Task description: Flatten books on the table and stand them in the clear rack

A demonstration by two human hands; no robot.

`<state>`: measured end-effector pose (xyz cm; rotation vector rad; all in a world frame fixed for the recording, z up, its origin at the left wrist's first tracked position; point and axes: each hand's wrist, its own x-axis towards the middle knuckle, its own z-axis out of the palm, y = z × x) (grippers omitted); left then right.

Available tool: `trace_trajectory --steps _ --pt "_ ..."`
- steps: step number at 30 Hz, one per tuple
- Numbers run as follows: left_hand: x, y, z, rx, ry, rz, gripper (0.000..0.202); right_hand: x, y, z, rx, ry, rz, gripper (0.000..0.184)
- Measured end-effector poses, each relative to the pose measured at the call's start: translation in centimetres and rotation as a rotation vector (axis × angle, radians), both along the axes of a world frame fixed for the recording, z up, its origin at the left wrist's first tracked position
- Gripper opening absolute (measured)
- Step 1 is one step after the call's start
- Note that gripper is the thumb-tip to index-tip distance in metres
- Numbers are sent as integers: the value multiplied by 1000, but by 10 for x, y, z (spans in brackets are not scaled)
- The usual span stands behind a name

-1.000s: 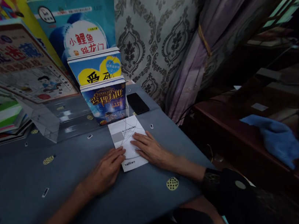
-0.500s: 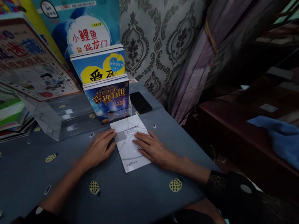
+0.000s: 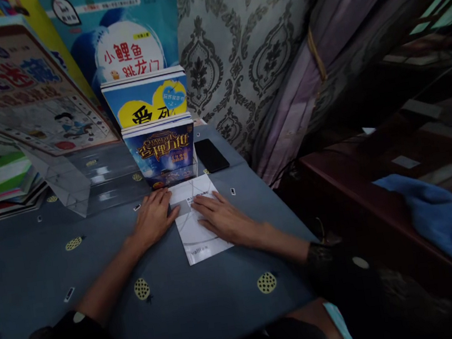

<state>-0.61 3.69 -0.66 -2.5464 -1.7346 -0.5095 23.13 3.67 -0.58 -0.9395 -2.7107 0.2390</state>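
Note:
A thin white booklet (image 3: 202, 237) with a grey block and small print on its cover lies flat on the dark blue tablecloth (image 3: 180, 322). My right hand (image 3: 225, 220) rests flat on the booklet's right and middle part, fingers stretched out and covering some of the print. At the booklet's left edge lies my left hand (image 3: 153, 216), its fingers extended and its thumb reaching over the grey block. Neither hand grips anything. Just beyond the booklet stands a blue book (image 3: 164, 150) with gold lettering, at the front of a row of upright books.
A black phone (image 3: 211, 155) lies right of the books. Clear acrylic stands (image 3: 64, 186) hold a large picture book (image 3: 24, 85); stacked books (image 3: 1, 184) lie at far left. Beyond the table's right edge are a dark red surface (image 3: 338, 187) and a blue cloth (image 3: 429, 214).
My right hand has slid left and slightly up across the booklet. My left hand has shifted a little up, its thumb now over the booklet's edge. The view has moved slightly.

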Motion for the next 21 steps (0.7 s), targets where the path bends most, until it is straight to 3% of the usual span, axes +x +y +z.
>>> trace_trajectory --steps 5,8,21 --pt "0 0 -5 92 37 2 36 -46 37 -5 -59 -11 6 51" --pt "-1 1 -6 112 40 -9 33 -59 53 -10 -23 21 29 49" --pt "-1 0 -5 77 51 -3 35 -5 64 -18 2 98 3 47"
